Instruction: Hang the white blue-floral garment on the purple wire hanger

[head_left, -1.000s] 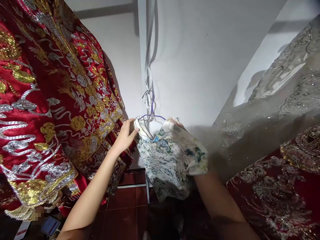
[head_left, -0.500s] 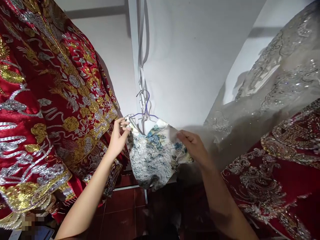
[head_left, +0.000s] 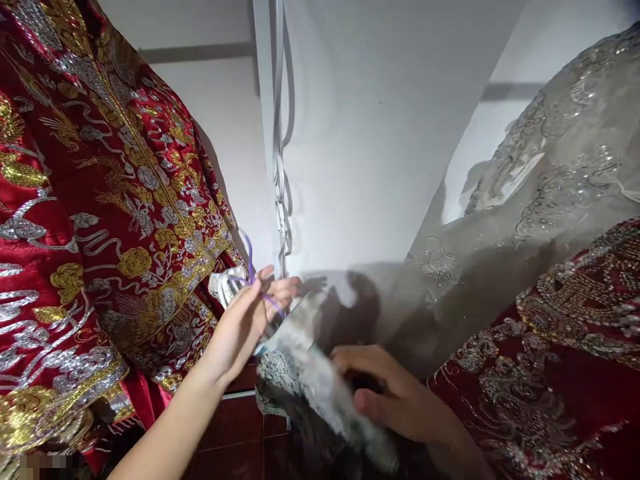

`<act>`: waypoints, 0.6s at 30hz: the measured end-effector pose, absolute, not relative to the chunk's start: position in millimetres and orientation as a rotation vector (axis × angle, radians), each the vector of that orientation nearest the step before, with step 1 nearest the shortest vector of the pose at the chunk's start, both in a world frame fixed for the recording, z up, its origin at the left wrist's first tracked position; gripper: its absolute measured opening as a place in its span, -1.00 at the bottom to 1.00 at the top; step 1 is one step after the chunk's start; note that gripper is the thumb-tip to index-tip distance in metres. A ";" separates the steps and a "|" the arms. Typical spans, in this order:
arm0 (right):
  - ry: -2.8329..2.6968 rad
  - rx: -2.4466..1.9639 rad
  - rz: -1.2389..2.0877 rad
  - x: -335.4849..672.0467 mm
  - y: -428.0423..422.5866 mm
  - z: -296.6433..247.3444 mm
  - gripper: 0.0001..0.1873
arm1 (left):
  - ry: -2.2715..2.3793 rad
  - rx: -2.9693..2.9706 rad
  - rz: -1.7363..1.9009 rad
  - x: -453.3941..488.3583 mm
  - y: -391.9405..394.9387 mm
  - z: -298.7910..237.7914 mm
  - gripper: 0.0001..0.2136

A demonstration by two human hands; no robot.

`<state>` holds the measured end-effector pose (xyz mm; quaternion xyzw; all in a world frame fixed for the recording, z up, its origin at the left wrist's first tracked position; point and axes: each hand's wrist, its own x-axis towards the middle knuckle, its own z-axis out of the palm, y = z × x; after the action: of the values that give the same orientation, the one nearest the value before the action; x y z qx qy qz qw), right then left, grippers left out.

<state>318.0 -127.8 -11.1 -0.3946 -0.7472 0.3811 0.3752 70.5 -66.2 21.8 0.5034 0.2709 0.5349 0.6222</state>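
open room spreads before the white wall (head_left: 370, 147), above the right hand (head_left: 400, 393), between the dangling white cord (head_left: 279, 80) and the silver-beaded tulle gown (head_left: 565, 180). the embroidered red jacket (head_left: 155, 220) bars passage beyond the left hand (head_left: 245, 323); a beaded dark red garment (head_left: 540, 387) crowds the right; a patterned garment (head_left: 320, 387) hangs between both.

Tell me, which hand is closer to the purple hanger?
Left. The left hand is at the purple hanger, just below its hook. The right hand is lower and farther right, apart from the hanger, near the blurry patterned top.
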 end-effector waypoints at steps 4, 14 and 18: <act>-1.964 -0.870 1.358 302.5 -100.2 -24.4 -0.50 | 0.587 0.742 0.947 57.0 -91.1 1.2 -0.71; -1.887 -1.010 0.670 304.2 -15.4 -72.5 -0.60 | 0.891 1.612 0.456 -5.4 -97.1 6.0 -0.67; -1.938 -0.921 0.990 314.7 -9.3 -65.2 -0.54 | 1.167 1.876 0.825 -18.7 -78.0 17.3 -0.67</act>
<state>314.7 -9.3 -65.2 -0.3605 -0.7587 0.3876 0.3797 -18.7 -78.0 17.3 0.7351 0.4575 0.3234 0.3817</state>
